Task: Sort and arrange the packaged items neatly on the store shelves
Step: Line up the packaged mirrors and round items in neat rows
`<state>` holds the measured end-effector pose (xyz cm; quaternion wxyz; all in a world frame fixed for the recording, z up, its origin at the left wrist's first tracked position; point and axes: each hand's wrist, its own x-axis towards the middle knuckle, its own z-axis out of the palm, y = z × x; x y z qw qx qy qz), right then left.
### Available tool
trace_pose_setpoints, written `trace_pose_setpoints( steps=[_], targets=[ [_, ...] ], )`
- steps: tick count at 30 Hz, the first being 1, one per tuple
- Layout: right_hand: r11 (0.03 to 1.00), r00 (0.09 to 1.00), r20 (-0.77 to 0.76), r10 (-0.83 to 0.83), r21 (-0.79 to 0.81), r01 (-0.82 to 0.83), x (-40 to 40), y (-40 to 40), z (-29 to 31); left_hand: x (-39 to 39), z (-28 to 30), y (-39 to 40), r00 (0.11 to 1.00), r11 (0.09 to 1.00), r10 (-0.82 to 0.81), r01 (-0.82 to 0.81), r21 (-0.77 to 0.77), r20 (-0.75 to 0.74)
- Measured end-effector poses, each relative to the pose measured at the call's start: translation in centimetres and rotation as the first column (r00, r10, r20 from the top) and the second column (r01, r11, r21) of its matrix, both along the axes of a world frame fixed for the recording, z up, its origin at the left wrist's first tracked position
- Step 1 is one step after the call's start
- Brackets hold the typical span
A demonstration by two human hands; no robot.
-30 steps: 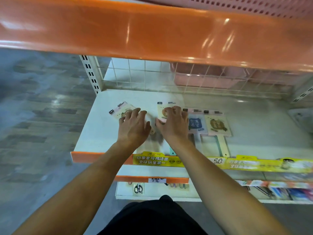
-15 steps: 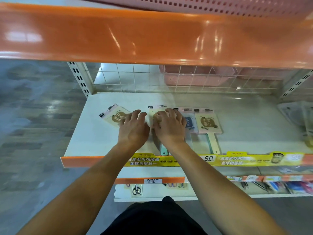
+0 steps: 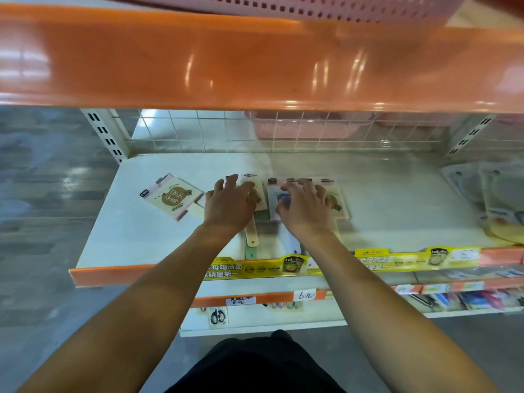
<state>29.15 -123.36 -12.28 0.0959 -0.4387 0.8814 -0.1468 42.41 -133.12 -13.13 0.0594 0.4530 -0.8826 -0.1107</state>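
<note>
Two bare hands are stretched over a cream shelf (image 3: pixel 119 236) with an orange front edge. The left hand (image 3: pixel 229 207) is laid palm down, fingers spread and only lightly bent, on a packaged hand fan (image 3: pixel 256 194) whose beige handle (image 3: pixel 251 235) and a green one beneath it reach toward the shelf edge; its grip is wide and nothing is clasped. The right hand (image 3: pixel 307 208) is set over the neighbouring blue-printed pack (image 3: pixel 276 201), fingers arched with the tips touching the card; whether the pack is pinched cannot be told. Just right of it another cream pack (image 3: pixel 338 202) is partly covered by that hand. A fourth pack (image 3: pixel 171 197) is seen lying askew, apart to the left. Yellow price strips (image 3: pixel 397 260) are fixed along the front edge. A pink basket (image 3: pixel 297 127) is seen behind the wire grid at the back.
</note>
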Motion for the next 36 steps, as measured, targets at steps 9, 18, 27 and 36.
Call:
trace_pose_setpoints(
  steps=[9, 18, 27, 36],
  targets=[
    [0.994, 0.997, 0.018, 0.075, 0.077, -0.076, -0.9, 0.3, 0.7, -0.4, -1.1, -0.3, 0.997, 0.998, -0.05, 0.052, 0.035, -0.054],
    [0.992, 0.996, 0.003, 0.095, 0.084, -0.094, -1.0, 0.5, 0.8, -0.3, -1.3, 0.0, 0.99, 0.996, -0.02, 0.032, 0.083, -0.143],
    [0.991, 0.996, 0.02, 0.091, 0.094, -0.093, -1.1, 0.6, 1.1, -1.0, -0.6, 0.1, 0.993, 0.988, -0.112, 0.117, 0.103, -0.047],
    [0.991, 0.996, 0.023, 0.09, 0.094, -0.092, -0.9, 0.8, 1.3, -0.9, -0.8, 0.0, 0.986, 0.986, -0.138, 0.145, 0.084, -0.09]
  ],
)
